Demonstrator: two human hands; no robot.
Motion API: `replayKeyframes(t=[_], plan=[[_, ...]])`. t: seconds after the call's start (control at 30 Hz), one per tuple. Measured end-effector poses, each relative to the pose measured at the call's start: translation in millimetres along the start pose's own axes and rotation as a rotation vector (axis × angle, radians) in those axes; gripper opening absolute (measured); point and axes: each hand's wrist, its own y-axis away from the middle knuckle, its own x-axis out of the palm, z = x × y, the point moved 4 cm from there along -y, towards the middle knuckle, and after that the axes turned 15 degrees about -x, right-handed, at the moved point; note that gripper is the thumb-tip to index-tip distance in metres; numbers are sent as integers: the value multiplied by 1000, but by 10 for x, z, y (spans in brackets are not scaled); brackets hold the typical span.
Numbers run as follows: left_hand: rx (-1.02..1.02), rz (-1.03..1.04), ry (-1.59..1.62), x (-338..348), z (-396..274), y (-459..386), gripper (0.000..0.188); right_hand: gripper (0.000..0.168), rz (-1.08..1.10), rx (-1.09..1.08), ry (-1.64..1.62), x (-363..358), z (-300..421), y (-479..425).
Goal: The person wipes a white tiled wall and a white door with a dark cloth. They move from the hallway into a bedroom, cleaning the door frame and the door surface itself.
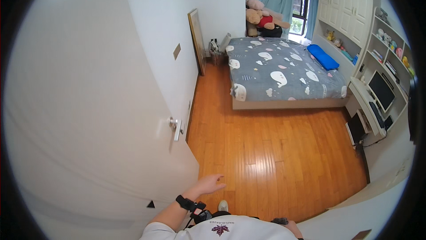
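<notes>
My left hand point(210, 184) reaches forward at the lower middle, beside the free edge of a white door point(100, 113). Its fingers are apart and hold nothing. A black strap with a small device point(193, 207) sits on that wrist. The door's metal lever handle point(177, 129) is farther up, not touched. My right hand point(293, 228) is low at the right of my body, partly hidden; a dark grey fuzzy item point(279, 221) shows at its fingers, and I cannot tell whether it is gripped. One light shoe point(223, 206) shows below on the wooden floor point(253, 160).
Ahead stands a bed point(266, 104) with a grey whale-print cover and a folded blue item point(322, 57). A framed board point(197, 42) leans on the left wall. At the right are a desk point(366, 107) with a monitor point(381, 91) and a computer case point(358, 128) with cables.
</notes>
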Motion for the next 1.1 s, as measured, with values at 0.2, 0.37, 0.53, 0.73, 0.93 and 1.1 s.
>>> replayKeyframes(t=[0.2, 0.37, 0.53, 0.73, 0.93, 1.1], plan=[[70, -72, 122, -832, -86, -615, 60, 30, -26, 183, -52, -294, 179, -706], [-53, -75, 185, -1133, 224, -1195, 61, 33, 21, 322, -72, -861, 550, -1420], [-282, -100, 273, -1549, 254, -1777, 62, 39, 60, 416, -164, -1563, 1034, -2810], [-360, -300, 354, -2285, 141, -2440, 61, 31, -190, 84, -197, -2331, 1100, -5485], [-537, -395, 473, -2863, 77, -2735, 58, 38, -175, -472, -44, -2678, 3749, -7178], [-564, -423, 559, -3406, 160, -3312, 54, 41, 193, -671, -250, -1847, 5633, -7750]])
